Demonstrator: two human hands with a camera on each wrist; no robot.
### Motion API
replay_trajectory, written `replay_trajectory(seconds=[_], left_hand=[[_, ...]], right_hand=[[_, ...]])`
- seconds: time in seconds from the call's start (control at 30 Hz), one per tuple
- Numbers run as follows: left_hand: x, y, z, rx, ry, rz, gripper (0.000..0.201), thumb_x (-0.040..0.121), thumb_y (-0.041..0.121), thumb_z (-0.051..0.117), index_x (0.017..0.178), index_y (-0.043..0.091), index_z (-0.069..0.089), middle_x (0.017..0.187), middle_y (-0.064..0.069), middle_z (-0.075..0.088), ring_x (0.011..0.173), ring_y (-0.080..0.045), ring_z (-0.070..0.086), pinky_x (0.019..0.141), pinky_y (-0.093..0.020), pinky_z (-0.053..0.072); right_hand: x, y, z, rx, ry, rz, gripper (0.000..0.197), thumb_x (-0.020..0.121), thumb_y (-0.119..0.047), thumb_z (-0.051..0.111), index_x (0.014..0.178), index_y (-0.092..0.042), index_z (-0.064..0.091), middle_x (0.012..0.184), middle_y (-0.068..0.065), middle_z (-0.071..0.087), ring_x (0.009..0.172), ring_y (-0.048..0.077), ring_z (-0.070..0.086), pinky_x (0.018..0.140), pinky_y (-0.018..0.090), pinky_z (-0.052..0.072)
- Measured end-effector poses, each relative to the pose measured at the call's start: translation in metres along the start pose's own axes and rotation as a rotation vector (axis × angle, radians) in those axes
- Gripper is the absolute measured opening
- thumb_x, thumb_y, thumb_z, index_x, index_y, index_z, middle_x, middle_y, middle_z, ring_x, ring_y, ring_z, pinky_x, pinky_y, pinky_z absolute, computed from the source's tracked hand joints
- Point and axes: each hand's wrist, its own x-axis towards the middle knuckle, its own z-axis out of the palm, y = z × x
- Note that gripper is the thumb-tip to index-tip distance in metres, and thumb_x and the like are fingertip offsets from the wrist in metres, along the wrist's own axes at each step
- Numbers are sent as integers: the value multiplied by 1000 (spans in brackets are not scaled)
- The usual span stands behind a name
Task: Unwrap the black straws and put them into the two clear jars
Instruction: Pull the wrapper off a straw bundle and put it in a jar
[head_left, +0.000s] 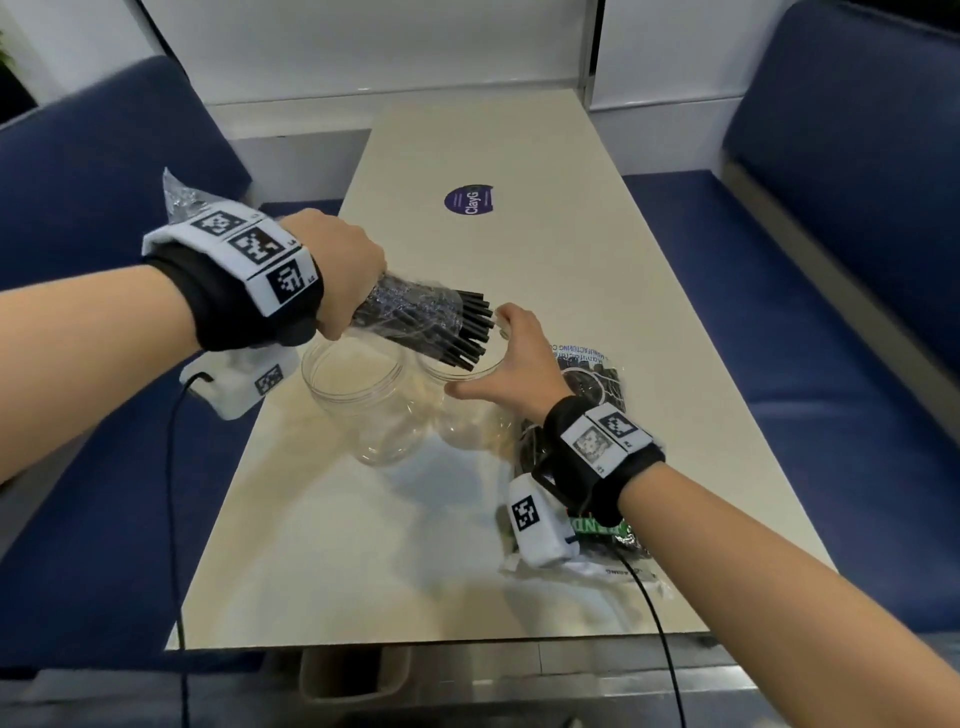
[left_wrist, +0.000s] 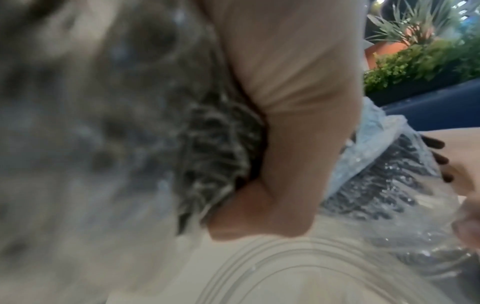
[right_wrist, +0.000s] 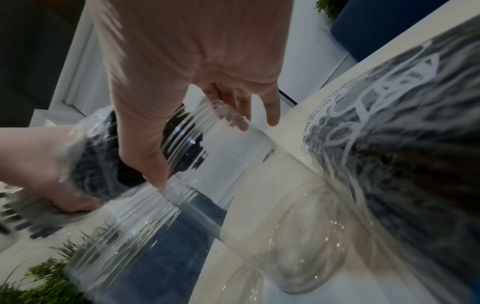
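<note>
My left hand (head_left: 337, 270) grips a bundle of black straws (head_left: 415, 312) still partly sheathed in clear wrap, tilted down to the right. The bare straw ends (head_left: 472, 332) poke over the mouth of the right clear jar (head_left: 467, 415). My right hand (head_left: 511, 358) holds that jar by its rim, thumb on the near side and fingers on the far side. The left clear jar (head_left: 363, 395) stands beside it, touching it, with nothing inside. In the right wrist view, the right hand (right_wrist: 182, 61) grips the jar (right_wrist: 233, 164). The left wrist view is blurred, with the thumb (left_wrist: 285, 102) pressing the wrap (left_wrist: 215, 154).
A second sealed packet of black straws (head_left: 592, 384) lies on the beige table (head_left: 519, 260) under my right wrist. A purple sticker (head_left: 469, 198) marks the table's far part. Blue benches (head_left: 857, 312) flank both sides. The table's near edge runs just below the hands.
</note>
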Motion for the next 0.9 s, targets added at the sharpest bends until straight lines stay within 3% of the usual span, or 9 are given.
replay_trajectory(seconds=[0.13, 0.3, 0.4, 0.47, 0.53, 0.63, 0.73, 0.8, 0.9], left_hand=[[6, 9, -10, 95, -33, 25, 27, 61, 21, 75, 86, 15, 68, 77, -2, 68, 62, -20, 59, 55, -27, 45], [3, 20, -25, 275, 57, 59, 4, 75, 16, 64, 72, 13, 62, 68, -1, 61, 60, -19, 55, 53, -27, 39], [5, 26, -32, 341, 104, 66, 26, 83, 12, 55, 58, 12, 47, 59, 1, 50, 53, -16, 48, 54, -26, 37], [9, 32, -33, 369, 118, 77, 31, 87, 10, 50, 56, 12, 44, 58, 1, 48, 50, -13, 43, 46, -24, 29], [12, 41, -32, 415, 93, 91, 29, 90, 10, 47, 62, 14, 51, 67, 3, 58, 56, -14, 50, 44, -25, 22], [12, 58, -31, 495, 116, 152, 19, 92, 13, 45, 90, 17, 64, 99, 2, 69, 87, -18, 65, 55, -27, 32], [9, 76, -29, 564, 138, 189, 20, 94, 13, 42, 99, 12, 61, 107, -1, 68, 97, -22, 64, 70, -33, 40], [5, 82, -29, 577, 142, 196, 20, 95, 11, 39, 95, 11, 59, 107, -1, 66, 97, -22, 63, 74, -34, 41], [-3, 85, -29, 591, 98, 168, 25, 95, 9, 38, 70, 8, 44, 96, 0, 64, 87, -22, 60, 83, -36, 41]], right_hand=[[-5, -5, 1, -26, 11, -29, 94, 56, -26, 85, 132, -6, 34, 129, 8, 40, 122, 21, 39, 95, 21, 32], [-9, -8, -2, -79, -30, -45, 106, 59, -31, 83, 143, -14, 21, 132, 8, 35, 125, 24, 35, 102, 32, 35], [-11, -8, -3, -111, -28, -44, 84, 60, -32, 82, 131, -13, 41, 113, 3, 35, 113, 23, 41, 92, 26, 39], [-11, -10, -2, -136, -30, -49, 65, 60, -34, 80, 113, -9, 53, 104, 2, 34, 103, 22, 41, 90, 32, 44], [-12, -12, 0, -154, -34, -59, 59, 59, -35, 80, 105, -6, 54, 104, 5, 35, 101, 24, 41, 90, 39, 45], [-13, -12, -1, -150, -27, -74, 88, 59, -34, 81, 131, -6, 38, 125, 9, 40, 119, 25, 40, 100, 40, 41], [-12, -10, -4, -133, -50, -67, 106, 61, -34, 81, 143, -11, 20, 131, 11, 34, 125, 26, 33, 102, 37, 38], [-11, -7, -6, -157, -89, -51, 103, 63, -35, 80, 145, -12, 20, 131, 12, 32, 126, 26, 30, 102, 32, 33], [-10, -3, -5, -135, -109, -41, 100, 66, -33, 79, 145, -13, 21, 140, 11, 30, 132, 26, 24, 104, 30, 27]])
